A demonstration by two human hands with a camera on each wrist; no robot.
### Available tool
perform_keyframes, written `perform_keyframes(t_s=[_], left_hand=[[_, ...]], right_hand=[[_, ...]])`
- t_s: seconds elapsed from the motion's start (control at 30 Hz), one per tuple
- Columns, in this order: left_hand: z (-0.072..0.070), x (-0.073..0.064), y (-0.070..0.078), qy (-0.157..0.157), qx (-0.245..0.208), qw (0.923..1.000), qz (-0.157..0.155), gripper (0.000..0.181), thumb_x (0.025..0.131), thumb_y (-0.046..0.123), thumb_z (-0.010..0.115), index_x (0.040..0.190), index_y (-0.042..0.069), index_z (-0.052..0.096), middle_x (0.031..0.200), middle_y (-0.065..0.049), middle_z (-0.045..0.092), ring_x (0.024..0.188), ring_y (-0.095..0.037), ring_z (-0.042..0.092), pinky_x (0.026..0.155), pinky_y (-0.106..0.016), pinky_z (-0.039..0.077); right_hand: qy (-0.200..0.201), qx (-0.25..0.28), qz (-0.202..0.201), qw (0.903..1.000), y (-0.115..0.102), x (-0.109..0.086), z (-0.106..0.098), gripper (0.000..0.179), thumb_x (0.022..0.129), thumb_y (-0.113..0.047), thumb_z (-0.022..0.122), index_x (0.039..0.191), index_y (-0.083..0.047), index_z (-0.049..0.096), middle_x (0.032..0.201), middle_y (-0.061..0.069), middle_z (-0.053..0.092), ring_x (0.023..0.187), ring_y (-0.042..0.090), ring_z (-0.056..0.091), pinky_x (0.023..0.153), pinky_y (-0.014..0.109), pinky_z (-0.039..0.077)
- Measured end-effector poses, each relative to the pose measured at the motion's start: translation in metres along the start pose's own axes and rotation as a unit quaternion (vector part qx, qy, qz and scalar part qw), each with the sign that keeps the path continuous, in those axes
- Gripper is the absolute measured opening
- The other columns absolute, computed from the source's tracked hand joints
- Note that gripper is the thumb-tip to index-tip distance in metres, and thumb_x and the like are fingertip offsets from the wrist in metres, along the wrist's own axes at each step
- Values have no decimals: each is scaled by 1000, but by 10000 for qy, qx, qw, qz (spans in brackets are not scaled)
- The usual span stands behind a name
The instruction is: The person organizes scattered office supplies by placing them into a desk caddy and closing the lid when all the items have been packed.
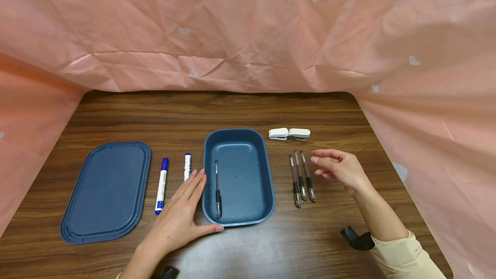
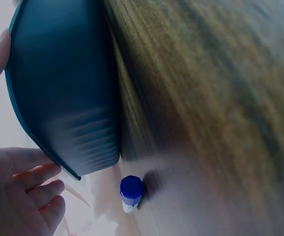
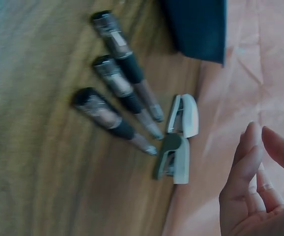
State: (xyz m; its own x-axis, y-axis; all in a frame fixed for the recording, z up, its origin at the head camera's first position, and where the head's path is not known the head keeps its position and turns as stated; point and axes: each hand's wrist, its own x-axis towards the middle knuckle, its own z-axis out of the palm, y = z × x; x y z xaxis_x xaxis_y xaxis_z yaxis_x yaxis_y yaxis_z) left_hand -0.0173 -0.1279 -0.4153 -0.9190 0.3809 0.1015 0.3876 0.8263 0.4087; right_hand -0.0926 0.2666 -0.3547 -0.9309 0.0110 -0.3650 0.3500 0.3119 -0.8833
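Note:
A blue plastic box [image 1: 248, 184] stands mid-table with one black gel pen [image 1: 218, 188] lying along its left side. My left hand [image 1: 180, 216] rests against the box's near left corner, fingers straight along the left rim and thumb at the front edge. In the left wrist view the fingertips touch the box wall [image 2: 63, 88]. To the right of the box lie three gel pens [image 1: 300, 180] side by side. Just right of them, my right hand [image 1: 341, 169] hovers with fingers loosely bent, holding nothing; the right wrist view shows the hand [image 3: 260, 187] apart from the pens [image 3: 120, 83].
Two white staplers [image 1: 288, 134] lie end to end behind the pens. Left of the box are a blue-capped marker [image 1: 162, 186] and a second marker [image 1: 187, 167], partly hidden by my left hand. The blue lid [image 1: 106, 190] lies flat at the left. Pink cloth [image 1: 232, 33] surrounds the table.

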Motion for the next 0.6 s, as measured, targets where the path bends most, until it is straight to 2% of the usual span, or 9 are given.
perform_keyframes(t_s=[0.07,0.17,0.33,0.47,0.6], left_hand=[[0,0,0,-15,-8,10000,-5,121,66,79,65,153,6,26,163,-6,19,150,-29,19,117,-49,30],[-1,0,0,-32,-1,10000,-18,121,65,78,67,153,6,26,163,-5,19,150,-28,19,117,-49,30],[-1,0,0,-43,-17,10000,-29,121,65,78,67,153,6,26,163,-5,18,151,-27,17,117,-50,30],[-1,0,0,-69,-21,10000,-38,121,66,81,62,153,6,25,163,-5,18,151,-27,18,118,-49,29],[-1,0,0,-77,-59,9999,-56,121,66,81,63,153,6,25,163,-5,18,150,-28,19,118,-49,29]], right_hand=[[32,-165,5,9999,7,2,0,50,89,-26,71,128,1,58,78,-18,72,66,3,69,61,18,57],[96,-317,-2,9995,16,6,1,53,89,-25,70,130,6,56,76,-16,72,66,3,68,60,19,57],[227,-538,119,9982,32,11,4,51,89,-24,70,128,6,57,75,-12,72,65,4,67,59,21,56],[304,-650,294,9970,42,15,7,46,89,-22,69,126,4,59,76,-14,72,65,3,66,60,21,55],[346,-667,409,9963,49,17,9,43,89,-20,69,125,3,61,77,-14,70,67,4,65,61,20,55]])
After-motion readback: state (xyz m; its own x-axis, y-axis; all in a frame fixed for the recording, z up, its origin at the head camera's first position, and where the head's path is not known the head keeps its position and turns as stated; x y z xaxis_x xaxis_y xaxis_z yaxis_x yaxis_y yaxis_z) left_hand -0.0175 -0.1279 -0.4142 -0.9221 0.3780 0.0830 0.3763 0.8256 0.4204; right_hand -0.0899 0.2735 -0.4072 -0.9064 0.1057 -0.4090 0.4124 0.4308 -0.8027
